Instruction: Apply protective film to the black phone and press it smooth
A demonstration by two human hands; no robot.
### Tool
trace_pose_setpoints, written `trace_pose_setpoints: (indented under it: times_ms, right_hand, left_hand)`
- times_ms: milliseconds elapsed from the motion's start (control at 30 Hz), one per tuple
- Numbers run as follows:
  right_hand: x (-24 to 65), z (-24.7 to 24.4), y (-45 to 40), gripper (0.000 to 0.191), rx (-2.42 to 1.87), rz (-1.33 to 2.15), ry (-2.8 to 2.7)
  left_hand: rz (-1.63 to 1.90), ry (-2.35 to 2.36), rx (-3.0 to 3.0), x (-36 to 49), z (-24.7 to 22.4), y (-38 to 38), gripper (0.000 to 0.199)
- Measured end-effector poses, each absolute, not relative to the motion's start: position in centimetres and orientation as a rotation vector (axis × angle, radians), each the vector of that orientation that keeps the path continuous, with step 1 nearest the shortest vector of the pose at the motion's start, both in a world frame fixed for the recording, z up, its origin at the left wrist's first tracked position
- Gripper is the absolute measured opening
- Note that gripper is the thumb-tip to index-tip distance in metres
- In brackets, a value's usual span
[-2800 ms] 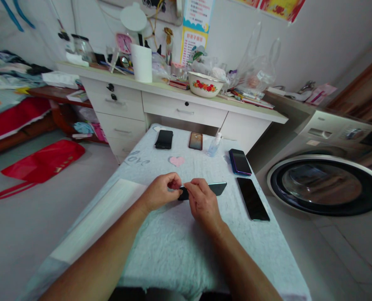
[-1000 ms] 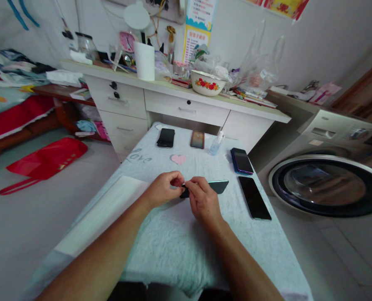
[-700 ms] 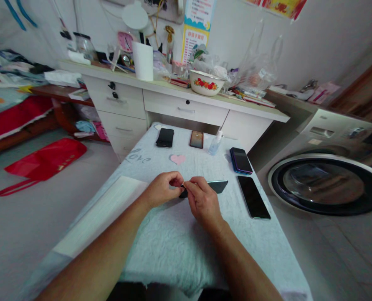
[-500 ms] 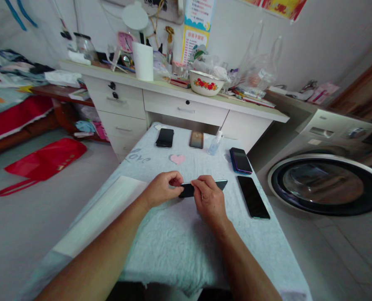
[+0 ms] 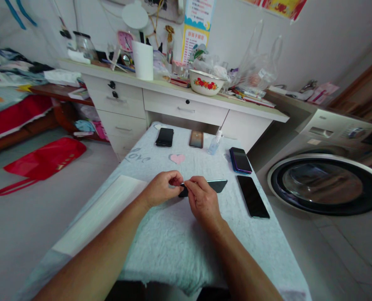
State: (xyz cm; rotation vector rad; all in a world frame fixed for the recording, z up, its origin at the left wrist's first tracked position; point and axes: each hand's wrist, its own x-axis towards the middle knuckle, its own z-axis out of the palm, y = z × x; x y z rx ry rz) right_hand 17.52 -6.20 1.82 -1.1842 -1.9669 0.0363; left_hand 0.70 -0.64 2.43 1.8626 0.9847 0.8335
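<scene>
Slim dark phone (image 5: pixel 218 186) stands tilted on edge at my fingertips. My left hand (image 5: pixel 162 189) pinches its left end; my right hand (image 5: pixel 203 200) is pinched closed beside it, contents indeterminable. Judged light, stiff, slippery; rim hold advised.

smooth held phone (image 5: pixel 217 186), matt tablecloth (image 5: pixel 170 246) (softly rumpled)

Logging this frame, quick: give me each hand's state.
Left hand: closed, pinching the dark phone's left end.
Right hand: closed, fingertips at that same end.
</scene>
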Motion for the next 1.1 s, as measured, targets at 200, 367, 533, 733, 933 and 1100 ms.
trace_pose_setpoints:
  times_ms: [200,367,533,733,933,1100]
  right_hand:
    - [17.2,2.2,-6.4,0.031,-1.174,0.052,-2.02]
    - [17.5,2.0,-6.3,0.032,-1.165,0.057,-2.009]
    - [18.2,1.9,-6.3,0.028,-1.21,0.027,-1.96]
    - [19.2,2.2,-6.3,0.026,-1.293,-0.034,-1.91]
    - [19.4,2.3,-6.3,0.024,-1.339,-0.083,-1.864]
    - [18.8,2.2,-6.3,0.026,-1.283,-0.054,-1.903]
  left_hand:
    - [0.837,0.979,1.878,0.6,2.0,-0.5,0.008]
    - [0.817,0.984,1.886,0.7,2.1,-0.5,0.009]
    - [0.822,0.983,1.858,0.7,2.4,-0.6,0.009]
    - [0.812,0.973,1.873,0.5,1.9,-0.3,0.008]
    - [0.808,0.977,1.869,0.4,1.9,-0.4,0.008]
    - [0.816,0.983,1.872,0.6,2.1,-0.4,0.008]
